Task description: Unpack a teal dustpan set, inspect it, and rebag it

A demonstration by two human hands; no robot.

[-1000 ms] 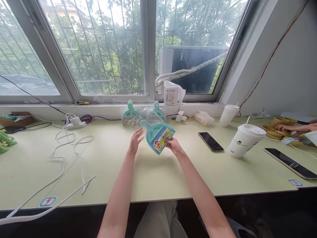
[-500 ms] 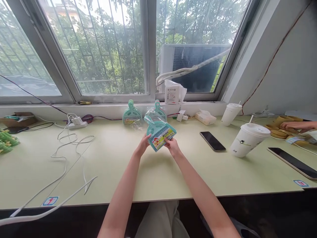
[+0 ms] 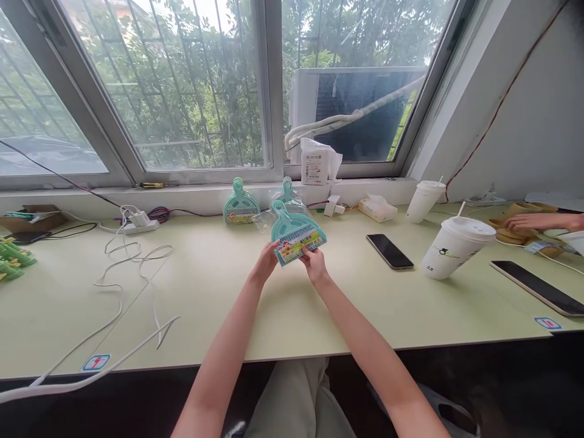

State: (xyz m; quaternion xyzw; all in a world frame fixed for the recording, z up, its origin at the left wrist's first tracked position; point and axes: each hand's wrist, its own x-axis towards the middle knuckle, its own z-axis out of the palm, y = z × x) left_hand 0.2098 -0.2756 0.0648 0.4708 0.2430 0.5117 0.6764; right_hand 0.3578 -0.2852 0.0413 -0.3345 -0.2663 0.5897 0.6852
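Observation:
Between my two hands is a teal mini dustpan and brush set (image 3: pixel 296 230) in clear plastic wrap, with a yellow and red printed label along its lower edge. My left hand (image 3: pixel 267 260) grips its lower left side. My right hand (image 3: pixel 314 265) pinches the bottom edge, the thumb on the label. The set is held above the table, handle pointing up and away, slightly tilted. Behind it, a similar teal dustpan set (image 3: pixel 241 204) leans against the wall below the window. Another teal dustpan set (image 3: pixel 287 188) stands to its right, partly hidden by the wrap.
White cables (image 3: pixel 121 292) lie across the left of the table (image 3: pixel 219 292). On the right are a phone (image 3: pixel 389 251), white cups (image 3: pixel 457 248) (image 3: pixel 425 202), a tissue pack (image 3: pixel 377 208) and a tablet-like device (image 3: pixel 538 286). Another person's hand (image 3: pixel 542 222) rests over brown items at far right.
The held dustpan set has turned slightly, so its handle stands more upright and its label sits more level. Both hands keep their hold. The camera view has shifted a little.

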